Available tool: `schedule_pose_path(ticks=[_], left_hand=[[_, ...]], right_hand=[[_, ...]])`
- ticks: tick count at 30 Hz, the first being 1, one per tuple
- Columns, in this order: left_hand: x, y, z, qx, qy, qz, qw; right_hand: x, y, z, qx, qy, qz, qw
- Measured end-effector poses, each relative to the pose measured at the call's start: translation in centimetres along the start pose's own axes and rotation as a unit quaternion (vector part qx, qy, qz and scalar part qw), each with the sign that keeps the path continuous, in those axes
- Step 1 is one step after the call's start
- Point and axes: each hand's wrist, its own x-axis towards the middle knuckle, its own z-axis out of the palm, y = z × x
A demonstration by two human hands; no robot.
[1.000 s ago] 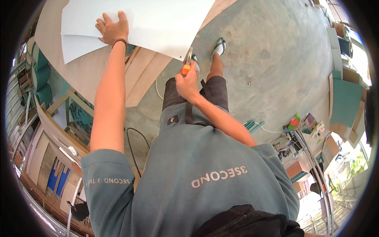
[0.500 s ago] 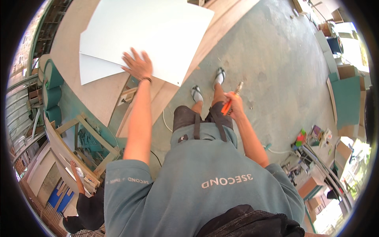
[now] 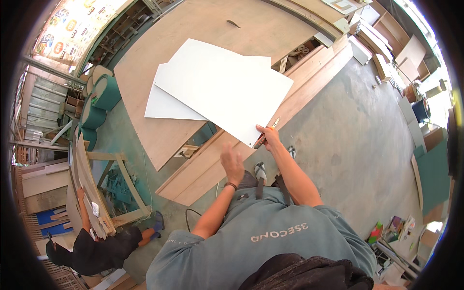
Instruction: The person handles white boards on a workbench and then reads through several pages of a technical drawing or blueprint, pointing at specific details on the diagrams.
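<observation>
Two white panels, the upper panel point(image 3: 222, 87) laid askew over the lower panel point(image 3: 166, 104), rest on a wooden worktable point(image 3: 137, 92). My right hand point(image 3: 271, 137) is closed around a small hand tool point(image 3: 260, 141) with an orange and dark body and a brass-coloured end; its exact kind does not show. That hand is at the upper panel's near right corner, the thumb along its edge. My left hand point(image 3: 233, 165) is raised just short of the table's near edge, holding nothing. Its fingers are apart and slightly blurred.
Another person in black point(image 3: 104, 251) works at the lower left beside a wooden frame point(image 3: 130, 186). Green rolled pieces point(image 3: 94, 116) stand left of the table. Long boards point(image 3: 309, 79) run along its right side, with a gap between boards. Assorted items point(image 3: 391, 229) lie at the lower right.
My left hand has come off the white panel and drawn back toward me. My right hand has brought the tool from near my legs to the panel's corner. The view has shifted.
</observation>
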Motion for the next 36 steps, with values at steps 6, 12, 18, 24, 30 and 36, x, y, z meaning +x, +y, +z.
schedule_pose_path(ticks=[6, 12, 18, 24, 30, 36], left_hand=[[5.7, -6.0, -3.4, -0.317, 0.009, -0.353, 0.880], [8.7, -4.0, -3.5, -0.471, -0.067, -0.414, 0.776], [12.0, 0.9, -1.3, -0.612, -0.145, -0.389, 0.673], [16.9, 2.1, 2.3, -0.742, -0.152, -0.311, 0.574], [18.7, 2.4, 4.6, -0.753, -0.133, -0.308, 0.566], [21.0, 6.9, 7.3, -0.773, -0.105, -0.338, 0.526]], right_hand=[[-0.6, -0.9, -2.6, -0.078, -0.032, -0.036, 0.996], [-4.0, -3.7, -7.5, -0.143, -0.019, -0.083, 0.986], [-7.5, -5.7, -10.7, -0.171, 0.030, -0.070, 0.982], [-7.5, -8.4, -12.4, -0.175, 0.000, -0.127, 0.976], [-7.5, -14.4, -13.4, -0.241, -0.024, -0.143, 0.960], [-5.6, -21.3, -14.8, -0.233, -0.106, -0.226, 0.940]])
